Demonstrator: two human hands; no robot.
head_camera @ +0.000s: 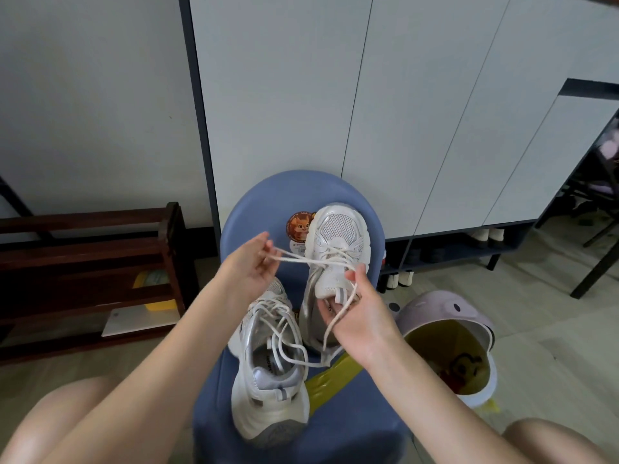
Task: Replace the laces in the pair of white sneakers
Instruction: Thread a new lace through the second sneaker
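Two white sneakers lie on a blue stool (pixel 361 426). The far sneaker (pixel 338 242) points its toe away from me, and my right hand (pixel 358 316) grips its tongue and heel end, with one lace end running across the palm. My left hand (pixel 249 266) pinches the other end of the white lace (pixel 301 259), drawn taut leftward from the eyelets. The near sneaker (pixel 268 373) lies heel toward me with its loosened lace (pixel 288 343) tangled over the opening.
A yellow strip (pixel 330 380) lies on the stool under the shoes. A pink bin (pixel 449 346) with a yellow liner stands at the right. A dark wooden rack (pixel 90 262) is at the left, white cabinet doors (pixel 402 112) behind. My knees frame the bottom.
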